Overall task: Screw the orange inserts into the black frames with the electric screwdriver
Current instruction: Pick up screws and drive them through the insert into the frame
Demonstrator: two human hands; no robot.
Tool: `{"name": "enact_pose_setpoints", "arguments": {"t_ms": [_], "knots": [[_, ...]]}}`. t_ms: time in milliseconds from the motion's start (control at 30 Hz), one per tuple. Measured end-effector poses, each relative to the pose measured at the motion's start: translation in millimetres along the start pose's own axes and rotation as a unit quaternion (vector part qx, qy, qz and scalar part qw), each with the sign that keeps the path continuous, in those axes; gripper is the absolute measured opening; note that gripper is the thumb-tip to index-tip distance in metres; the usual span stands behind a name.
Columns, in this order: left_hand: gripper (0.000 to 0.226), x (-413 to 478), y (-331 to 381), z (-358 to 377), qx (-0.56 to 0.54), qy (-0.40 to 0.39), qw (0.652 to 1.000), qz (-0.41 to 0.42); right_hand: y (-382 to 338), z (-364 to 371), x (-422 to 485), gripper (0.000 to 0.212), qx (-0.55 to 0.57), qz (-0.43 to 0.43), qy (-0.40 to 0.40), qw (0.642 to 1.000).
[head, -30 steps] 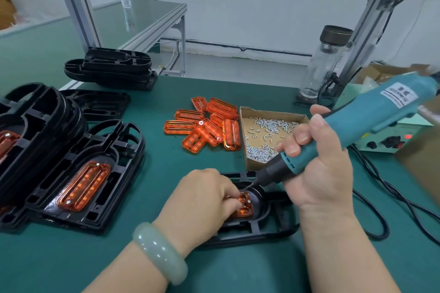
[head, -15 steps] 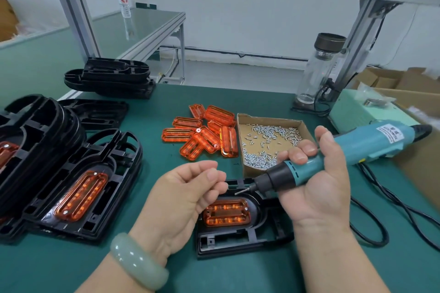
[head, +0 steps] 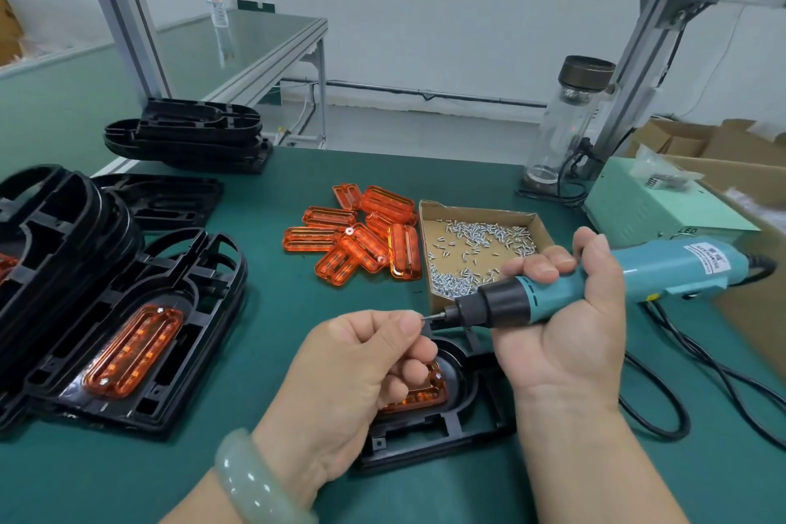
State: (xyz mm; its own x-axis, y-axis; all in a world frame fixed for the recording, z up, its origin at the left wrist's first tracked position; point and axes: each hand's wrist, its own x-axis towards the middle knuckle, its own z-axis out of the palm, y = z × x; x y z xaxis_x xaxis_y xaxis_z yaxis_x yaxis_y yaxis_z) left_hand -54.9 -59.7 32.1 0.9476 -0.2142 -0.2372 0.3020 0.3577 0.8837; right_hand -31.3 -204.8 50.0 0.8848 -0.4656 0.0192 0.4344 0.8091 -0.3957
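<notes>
A black frame (head: 429, 442) lies in front of me with an orange insert (head: 419, 396) seated in it, mostly hidden behind my left hand (head: 361, 374). That hand hovers above the frame and pinches a small screw against the bit of the teal electric screwdriver (head: 595, 285). My right hand (head: 565, 328) grips the screwdriver, held nearly level with its tip pointing left. A cardboard tray of screws (head: 476, 251) sits just behind. Several loose orange inserts (head: 361, 238) lie left of the tray.
Fitted frames (head: 127, 336) and stacked black frames (head: 55, 234) fill the left side; more frames (head: 191, 136) sit at the back. A glass bottle (head: 570, 119), a pale green power box (head: 655, 208) and cardboard boxes (head: 723, 149) stand right. The black cable (head: 663, 404) loops across the mat.
My left hand lifted off the insert, opened, then closed its fingertips at the bit. The screwdriver swung from steeply tilted onto the insert to nearly level above the frame.
</notes>
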Motion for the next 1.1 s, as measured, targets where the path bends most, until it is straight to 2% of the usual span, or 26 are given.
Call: {"name": "enact_pose_setpoints", "arguments": {"t_ms": [333,900,1033,1100], "knots": [[0.021,1.3,-2.6,0.4,0.041,0.034,0.997,0.054,4.2,2.3,-3.6,0.008,-0.021,-0.019,-0.012,1.000],[0.025,2.7,1.2,-6.1,0.133,0.031,0.986,0.098,6.3,3.7,-6.6,0.015,-0.023,-0.017,-0.022,0.999],[0.011,1.6,3.1,-5.7,0.134,0.015,0.985,0.106,6.4,3.2,-6.8,0.009,-0.022,-0.019,-0.011,1.000],[0.019,1.8,2.3,-6.0,0.129,0.015,0.985,0.113,6.6,2.3,-6.5,0.006,-0.018,-0.019,-0.004,1.000]]}}
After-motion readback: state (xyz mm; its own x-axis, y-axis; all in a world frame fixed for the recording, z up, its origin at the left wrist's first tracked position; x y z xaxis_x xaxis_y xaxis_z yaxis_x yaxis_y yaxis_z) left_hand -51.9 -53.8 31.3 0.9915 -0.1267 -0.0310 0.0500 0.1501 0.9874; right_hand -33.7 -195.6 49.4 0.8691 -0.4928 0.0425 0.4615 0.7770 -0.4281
